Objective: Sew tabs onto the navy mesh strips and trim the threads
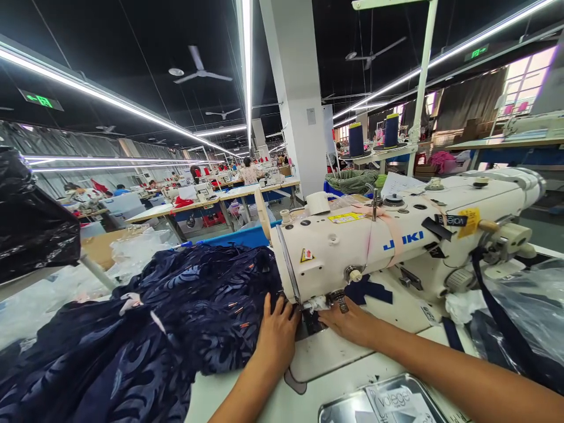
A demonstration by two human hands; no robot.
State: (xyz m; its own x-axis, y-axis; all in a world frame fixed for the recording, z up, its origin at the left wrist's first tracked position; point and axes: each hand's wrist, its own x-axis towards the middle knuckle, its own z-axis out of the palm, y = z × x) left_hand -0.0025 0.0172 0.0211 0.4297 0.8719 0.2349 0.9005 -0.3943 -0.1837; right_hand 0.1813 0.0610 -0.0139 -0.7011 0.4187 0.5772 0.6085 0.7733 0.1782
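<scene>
A white sewing machine stands before me, its needle area low at the left end of the head. My left hand lies just left of the needle, fingers spread and flat against the edge of navy patterned fabric. To the right of the needle, my right hand has its fingers closed together at a small dark piece of cloth under the presser foot. Its fingertips are partly hidden by the machine parts. The large navy pile spreads over the table to the left, with a pale tie on it.
A metal tray with printed labels sits at the front edge. Navy strips lie behind my right hand. Clear plastic bags are at the right, a black bag at the left. Thread cones stand behind the machine.
</scene>
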